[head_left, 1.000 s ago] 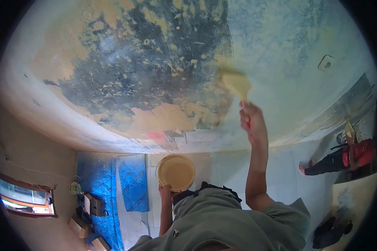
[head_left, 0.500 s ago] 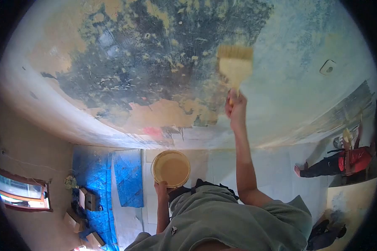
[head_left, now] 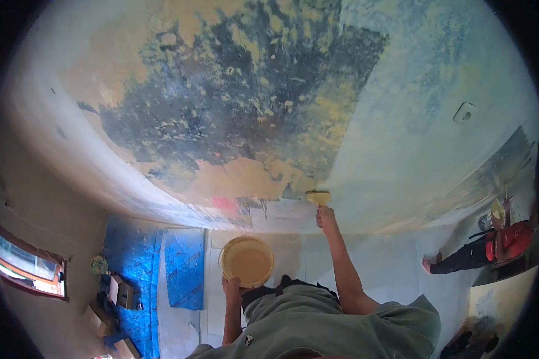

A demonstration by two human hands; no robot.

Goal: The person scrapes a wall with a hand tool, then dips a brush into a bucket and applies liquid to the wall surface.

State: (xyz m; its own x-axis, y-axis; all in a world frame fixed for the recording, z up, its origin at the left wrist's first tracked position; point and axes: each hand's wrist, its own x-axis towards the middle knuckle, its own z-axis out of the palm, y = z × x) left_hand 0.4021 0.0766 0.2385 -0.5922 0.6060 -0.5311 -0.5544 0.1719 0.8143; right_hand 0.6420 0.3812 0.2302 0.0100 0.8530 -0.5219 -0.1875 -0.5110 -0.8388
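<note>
The brush [head_left: 318,197] is pressed with its bristles against the patchy surface overhead [head_left: 239,113], at the lower edge of the dark area. It looks light, with soft bristles that bend, and the stiff handle is the right place to hold it. The right hand [head_left: 325,218] is closed around this handle, arm stretched far. The left hand [head_left: 230,287] grips the rim of a round bucket [head_left: 247,261] of beige paint — probably heavy and easy to spill. Another person [head_left: 491,245] works far to the right.
</note>
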